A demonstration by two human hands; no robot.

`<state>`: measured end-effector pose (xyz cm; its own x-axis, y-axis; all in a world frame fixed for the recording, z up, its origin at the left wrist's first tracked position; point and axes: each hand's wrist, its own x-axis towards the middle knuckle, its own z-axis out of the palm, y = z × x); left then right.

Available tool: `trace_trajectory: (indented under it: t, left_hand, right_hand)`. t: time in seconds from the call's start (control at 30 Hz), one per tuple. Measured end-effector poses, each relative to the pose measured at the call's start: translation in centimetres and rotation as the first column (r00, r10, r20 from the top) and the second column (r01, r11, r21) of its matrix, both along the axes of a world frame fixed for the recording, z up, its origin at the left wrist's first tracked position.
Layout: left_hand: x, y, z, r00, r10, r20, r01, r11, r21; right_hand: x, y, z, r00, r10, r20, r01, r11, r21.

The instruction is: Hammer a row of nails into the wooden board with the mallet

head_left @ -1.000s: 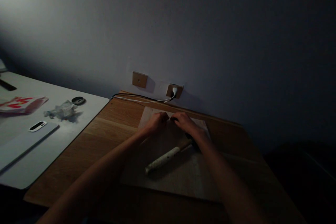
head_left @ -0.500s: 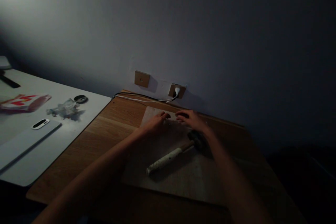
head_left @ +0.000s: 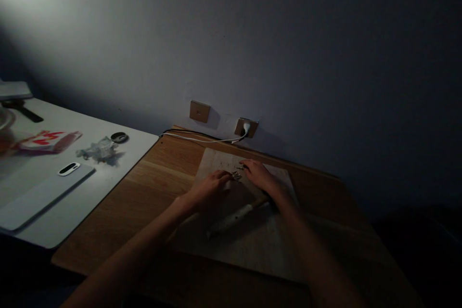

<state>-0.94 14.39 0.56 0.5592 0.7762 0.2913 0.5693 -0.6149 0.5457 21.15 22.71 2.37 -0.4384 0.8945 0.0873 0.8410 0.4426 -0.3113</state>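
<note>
My left hand is over a thin board, fingers bent together, with small shiny metal pieces at its fingertips; they look like nails or screws, too small to tell. Across from it my right hand is low over the board, its fingers closed around a slim metal piece whose end pokes out. A hammer lies slantwise on the board below the hands. Its pale, worn handle points to the lower left; my right forearm covers most of its dark head.
The light board lies on a wooden table. To the left, a white table carries a pale flat case, crumpled clear plastic, a dark round roll and a red-and-white packet. Cables run along the wall to a socket.
Both hands have come lower and nearer on the board, and small metal pieces now show at their fingertips. My right forearm covers more of the hammer's head. The view has shifted slightly.
</note>
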Motion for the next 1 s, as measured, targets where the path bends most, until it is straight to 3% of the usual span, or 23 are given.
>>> trace_trajectory:
  t: [0.1,0.2,0.3,0.37,0.43,0.53,0.63,0.83,0.9,1.0]
  left_hand:
    - [-1.2,-4.1,0.4,0.997,0.013,-0.080,-0.004,0.994,0.113]
    - [-2.5,-8.2,0.5,0.991,0.053,-0.126,-0.022,0.971,0.238]
    - [-3.7,-11.3,0.1,0.975,0.124,-0.183,-0.053,0.935,0.351]
    - [-4.4,-12.8,-0.4,0.964,0.152,-0.216,-0.059,0.920,0.387]
    - [-4.9,-14.0,-1.0,0.957,0.158,-0.243,-0.053,0.919,0.391]
    - [-5.8,-15.3,-1.6,0.950,0.189,-0.247,-0.077,0.913,0.401]
    - [-7.4,-15.9,-1.8,0.928,0.287,-0.240,-0.154,0.878,0.453]
    - [-12.8,-15.7,-2.2,0.856,0.423,-0.299,-0.249,0.842,0.478]
    - [-14.2,-17.1,-2.4,0.856,0.445,-0.262,-0.291,0.834,0.469]
    - [-15.7,-21.6,-2.1,0.883,0.449,-0.134,-0.356,0.828,0.433]
  right_hand:
    - [1.3,-1.9,1.5,0.997,-0.017,-0.071,0.021,0.999,0.050]
    - [5.7,-5.7,1.7,0.959,-0.105,-0.264,0.165,0.962,0.216]
    - [11.6,-11.4,-1.0,0.891,-0.375,-0.257,0.437,0.864,0.252]
    - [14.5,-15.2,-3.7,0.814,-0.555,-0.169,0.579,0.794,0.184]
    - [15.7,-18.2,-6.1,0.744,-0.662,-0.093,0.668,0.740,0.075]
    - [14.5,-20.5,-7.4,0.746,-0.651,-0.140,0.663,0.747,0.061]
    - [11.5,-20.8,-6.6,0.731,-0.642,-0.230,0.660,0.751,0.004]
    - [4.6,-20.8,-6.1,0.801,-0.495,-0.338,0.530,0.848,0.013]
    - [2.4,-20.9,-6.3,0.839,-0.408,-0.359,0.455,0.889,0.053]
    - [-0.3,-21.0,-6.5,0.900,-0.289,-0.327,0.337,0.936,0.100]
